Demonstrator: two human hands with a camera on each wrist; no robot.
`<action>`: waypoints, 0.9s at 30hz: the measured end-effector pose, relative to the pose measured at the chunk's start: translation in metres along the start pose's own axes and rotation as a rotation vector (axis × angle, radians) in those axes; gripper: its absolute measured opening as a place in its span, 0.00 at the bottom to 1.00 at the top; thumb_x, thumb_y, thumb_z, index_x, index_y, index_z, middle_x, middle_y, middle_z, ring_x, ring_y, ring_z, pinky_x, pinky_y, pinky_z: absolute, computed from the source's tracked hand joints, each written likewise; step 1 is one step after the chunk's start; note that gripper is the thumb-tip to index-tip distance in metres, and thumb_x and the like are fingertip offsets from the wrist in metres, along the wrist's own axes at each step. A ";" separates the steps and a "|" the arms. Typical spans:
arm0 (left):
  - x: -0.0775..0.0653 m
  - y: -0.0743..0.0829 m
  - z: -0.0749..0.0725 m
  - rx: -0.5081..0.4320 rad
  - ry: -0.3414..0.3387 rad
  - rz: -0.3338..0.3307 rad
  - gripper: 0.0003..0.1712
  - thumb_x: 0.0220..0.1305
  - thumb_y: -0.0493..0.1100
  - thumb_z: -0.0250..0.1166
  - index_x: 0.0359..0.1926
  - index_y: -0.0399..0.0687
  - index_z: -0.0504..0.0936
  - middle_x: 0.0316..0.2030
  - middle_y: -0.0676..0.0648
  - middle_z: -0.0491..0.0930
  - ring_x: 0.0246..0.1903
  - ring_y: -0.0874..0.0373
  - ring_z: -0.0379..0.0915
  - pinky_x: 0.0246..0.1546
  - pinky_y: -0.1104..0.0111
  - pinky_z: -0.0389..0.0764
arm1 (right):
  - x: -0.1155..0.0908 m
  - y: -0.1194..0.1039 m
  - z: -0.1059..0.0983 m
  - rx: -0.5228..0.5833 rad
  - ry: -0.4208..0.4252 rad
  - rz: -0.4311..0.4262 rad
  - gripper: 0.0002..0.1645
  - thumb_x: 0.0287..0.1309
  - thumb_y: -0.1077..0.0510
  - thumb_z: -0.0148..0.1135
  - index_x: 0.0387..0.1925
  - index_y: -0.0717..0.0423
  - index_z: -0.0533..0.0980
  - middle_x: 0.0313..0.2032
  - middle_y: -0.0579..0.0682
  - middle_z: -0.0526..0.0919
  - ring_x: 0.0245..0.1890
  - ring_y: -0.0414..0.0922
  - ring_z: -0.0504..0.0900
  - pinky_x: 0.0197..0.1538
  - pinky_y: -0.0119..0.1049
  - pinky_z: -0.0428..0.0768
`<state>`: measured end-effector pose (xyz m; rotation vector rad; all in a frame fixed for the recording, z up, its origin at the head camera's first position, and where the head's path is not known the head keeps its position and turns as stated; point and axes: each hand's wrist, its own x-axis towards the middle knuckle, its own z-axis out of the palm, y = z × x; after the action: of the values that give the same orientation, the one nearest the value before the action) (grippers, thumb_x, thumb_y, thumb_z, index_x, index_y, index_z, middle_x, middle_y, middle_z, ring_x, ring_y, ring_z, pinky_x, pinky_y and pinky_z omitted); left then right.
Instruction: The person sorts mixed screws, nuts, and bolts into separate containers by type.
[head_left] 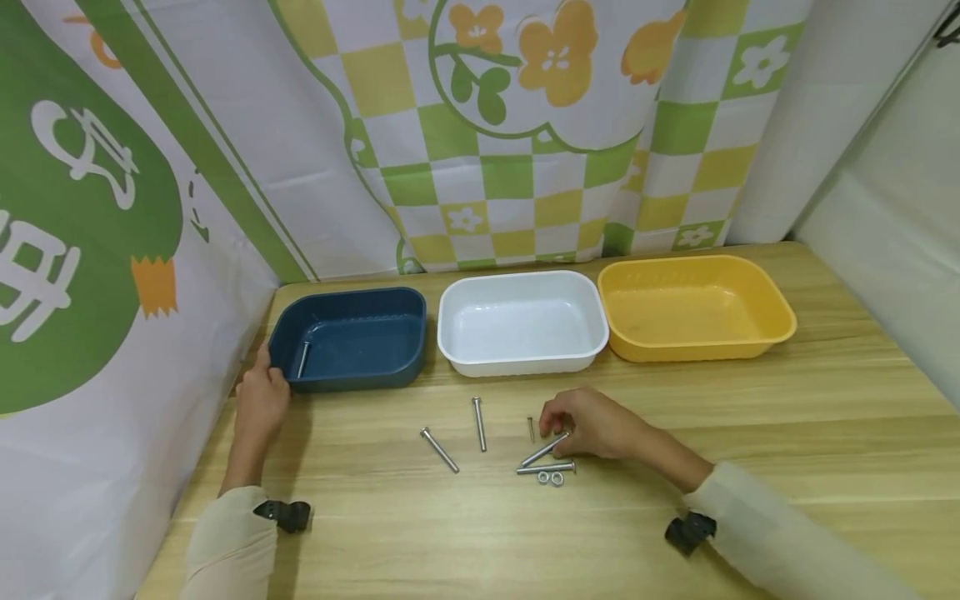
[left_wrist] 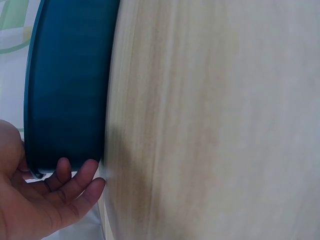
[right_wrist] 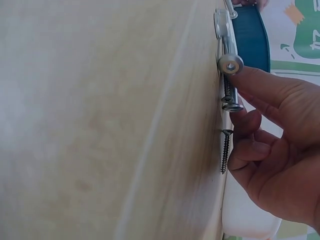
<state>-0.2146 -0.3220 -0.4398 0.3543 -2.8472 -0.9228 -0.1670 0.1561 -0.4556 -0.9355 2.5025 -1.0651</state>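
Observation:
At the left end of the dark blue tray (head_left: 352,384), my left hand (head_left: 262,400) grips the corner, its fingers (left_wrist: 82,175) bent against the end wall. One bolt (head_left: 303,360) lies inside that tray. My right hand (head_left: 596,423) is low over the table, thumb and fingers around the head end of a silver bolt (head_left: 542,451). Just in front of it lies another bolt (head_left: 543,468), its socket head (right_wrist: 231,65) facing the right wrist camera. Two nuts (head_left: 550,478) sit beside that one. A small dark screw (right_wrist: 226,150) lies close to the curled fingers.
Two more bolts, one upright in view (head_left: 480,425) and one slanted (head_left: 439,450), lie left of the right hand. A white tray (head_left: 525,367) and a yellow tray (head_left: 697,352) stand along the back, beside the blue one. Patterned cloth (head_left: 480,192) hangs behind the table.

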 end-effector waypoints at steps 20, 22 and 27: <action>0.000 -0.001 0.002 0.004 0.020 0.011 0.33 0.74 0.37 0.36 0.77 0.35 0.50 0.61 0.19 0.65 0.58 0.18 0.59 0.59 0.34 0.60 | 0.009 -0.008 0.005 -0.042 -0.054 0.021 0.12 0.43 0.66 0.78 0.25 0.48 0.83 0.22 0.34 0.77 0.26 0.33 0.73 0.33 0.31 0.75; 0.000 0.000 0.002 0.006 0.019 0.012 0.33 0.74 0.37 0.35 0.78 0.35 0.49 0.62 0.19 0.65 0.58 0.19 0.60 0.59 0.35 0.61 | 0.009 -0.008 0.006 -0.049 -0.054 0.029 0.12 0.44 0.66 0.78 0.24 0.47 0.83 0.21 0.34 0.77 0.26 0.33 0.73 0.32 0.31 0.74; -0.001 0.001 0.001 0.010 0.016 0.009 0.33 0.74 0.37 0.35 0.78 0.35 0.48 0.63 0.20 0.63 0.59 0.21 0.62 0.58 0.36 0.63 | 0.010 -0.009 0.006 -0.061 -0.047 0.029 0.12 0.46 0.66 0.78 0.24 0.46 0.83 0.21 0.34 0.77 0.26 0.33 0.73 0.32 0.31 0.74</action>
<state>-0.2146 -0.3199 -0.4402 0.3480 -2.8374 -0.9001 -0.1675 0.1421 -0.4532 -0.9271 2.5152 -0.9513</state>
